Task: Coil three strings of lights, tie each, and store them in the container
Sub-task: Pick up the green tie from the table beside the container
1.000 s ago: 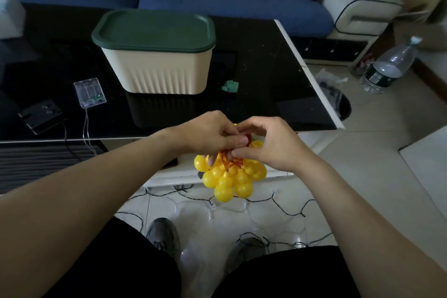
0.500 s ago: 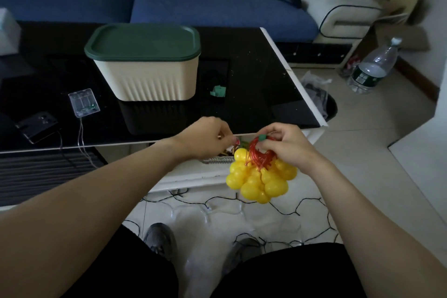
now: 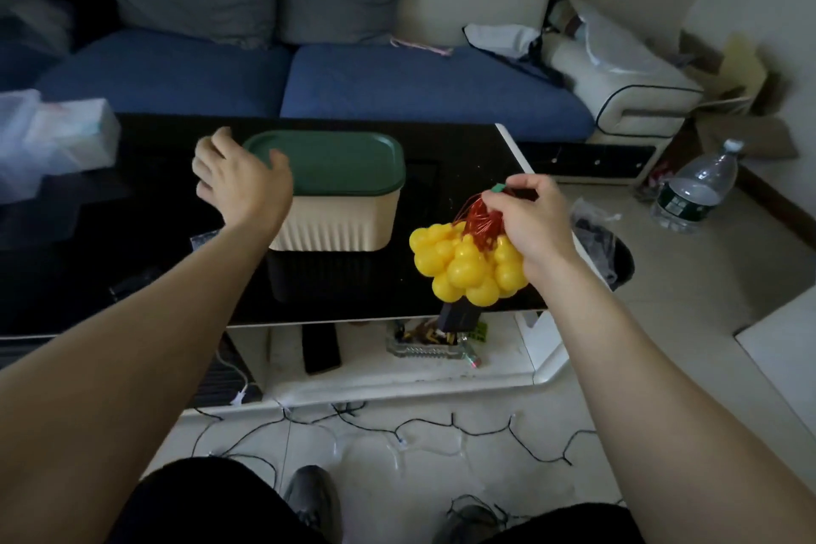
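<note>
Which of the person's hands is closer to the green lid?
Left. The left hand reaches the green lid at its left edge; the right hand grips the yellow bulb bunch off to the right.

The lidded container [image 3: 329, 199] stands mid-counter [image 3: 463, 172], the sofa [image 3: 309, 75] behind at twelve o'clock. The left hand [image 3: 240, 183] hovers at its nine o'clock edge. At its three o'clock, the right hand [image 3: 532, 223] holds the bundled lights [image 3: 468, 263] above the counter. A loose string of lights [image 3: 441, 428] lies on the floor at six o'clock; a bottle [image 3: 695, 188] stands at two o'clock.
</note>
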### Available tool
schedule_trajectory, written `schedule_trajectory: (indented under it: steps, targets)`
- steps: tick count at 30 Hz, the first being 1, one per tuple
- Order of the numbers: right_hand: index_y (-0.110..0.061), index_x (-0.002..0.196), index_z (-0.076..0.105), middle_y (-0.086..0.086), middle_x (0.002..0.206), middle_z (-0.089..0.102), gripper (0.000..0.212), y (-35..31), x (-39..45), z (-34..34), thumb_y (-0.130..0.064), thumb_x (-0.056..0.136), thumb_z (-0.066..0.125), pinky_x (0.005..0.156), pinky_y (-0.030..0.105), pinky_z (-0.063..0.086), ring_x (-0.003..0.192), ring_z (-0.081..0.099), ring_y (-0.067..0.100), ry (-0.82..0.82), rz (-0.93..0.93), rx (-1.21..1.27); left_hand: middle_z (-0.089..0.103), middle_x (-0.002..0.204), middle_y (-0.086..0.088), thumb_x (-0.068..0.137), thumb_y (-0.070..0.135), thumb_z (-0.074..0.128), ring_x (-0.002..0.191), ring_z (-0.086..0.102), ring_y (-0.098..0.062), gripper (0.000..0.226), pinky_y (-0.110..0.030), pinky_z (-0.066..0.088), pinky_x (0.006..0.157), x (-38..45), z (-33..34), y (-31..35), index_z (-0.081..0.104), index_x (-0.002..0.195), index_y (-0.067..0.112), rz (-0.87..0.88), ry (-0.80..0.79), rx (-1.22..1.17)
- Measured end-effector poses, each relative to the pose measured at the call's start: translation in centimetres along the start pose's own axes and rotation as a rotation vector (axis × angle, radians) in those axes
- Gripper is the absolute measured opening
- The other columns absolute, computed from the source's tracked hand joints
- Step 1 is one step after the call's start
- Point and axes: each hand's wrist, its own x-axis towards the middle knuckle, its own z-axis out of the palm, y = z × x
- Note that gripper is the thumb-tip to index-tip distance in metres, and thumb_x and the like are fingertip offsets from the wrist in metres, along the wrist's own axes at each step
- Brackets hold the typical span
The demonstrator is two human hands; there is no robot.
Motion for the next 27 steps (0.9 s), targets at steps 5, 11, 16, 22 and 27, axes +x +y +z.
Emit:
schedule_trajectory:
  steps: [5, 11, 16, 22, 27]
  targets:
    - [-0.031, 0.090, 0.074, 0.005, 0.116, 0.068, 0.034, -2.4, 3.7, 4.6, -0.002, 0.090, 0.056, 0.094, 0.043, 0.056, 0.109, 0.065, 0.025, -0.055, 0.015, 0.008, 0.045, 0.145, -0.020, 0.091, 0.040, 0.060, 0.128, 0.049, -0.039, 0.074, -0.042, 0.044, 0.105, 4.8, 0.8, -3.0, 0.029, 0.147, 0.003, -0.410, -0.296, -0.242]
    - [-0.029, 0.085, 0.070, -0.011, 0.096, 0.068, 0.015, -4.7, 7.8, 8.1, -0.018, 0.085, 0.059, 0.096, 0.040, 0.053, 0.110, 0.063, 0.023, 0.053, 0.000, -0.044, 0.063, 0.119, -0.019, 0.091, 0.050, 0.059, 0.106, 0.061, -0.038, 0.065, -0.044, 0.054, 0.091, 7.6, 1.9, -4.5, 0.055, 0.126, -0.004, -0.401, -0.426, -0.172]
    - [-0.029, 0.098, 0.070, -0.011, 0.101, 0.066, 0.021, -6.0, 9.8, 9.2, -0.013, 0.085, 0.065, 0.073, 0.022, 0.048, 0.098, 0.062, 0.011, 0.088, -0.093, -0.108, 0.068, 0.103, -0.020, 0.092, 0.046, 0.061, 0.086, 0.066, -0.038, 0.051, -0.040, 0.055, 0.073, 9.1, 1.4, -3.9, 0.067, 0.103, -0.004, -0.251, -0.386, 0.054]
    - [-0.032, 0.096, 0.067, -0.008, 0.106, 0.063, 0.024, -7.4, 10.1, 9.7, -0.014, 0.080, 0.067, 0.084, 0.032, 0.055, 0.114, 0.059, 0.024, 0.102, -0.139, -0.081, 0.066, 0.095, -0.022, 0.090, 0.039, 0.058, 0.079, 0.061, -0.035, 0.041, -0.035, 0.049, 0.070, 8.9, 1.3, -3.8, 0.063, 0.062, 0.008, -0.115, -0.198, 0.011]
    - [-0.029, 0.104, 0.065, -0.004, 0.115, 0.062, 0.027, -7.8, 9.9, 8.7, -0.011, 0.084, 0.066, 0.087, 0.035, 0.057, 0.107, 0.064, 0.017, 0.130, -0.209, -0.094, 0.060, 0.070, -0.009, 0.092, 0.031, 0.065, 0.069, 0.058, -0.027, 0.035, -0.031, 0.045, 0.065, 8.4, 0.1, -3.3, 0.071, 0.080, -0.001, -0.105, -0.176, -0.024]
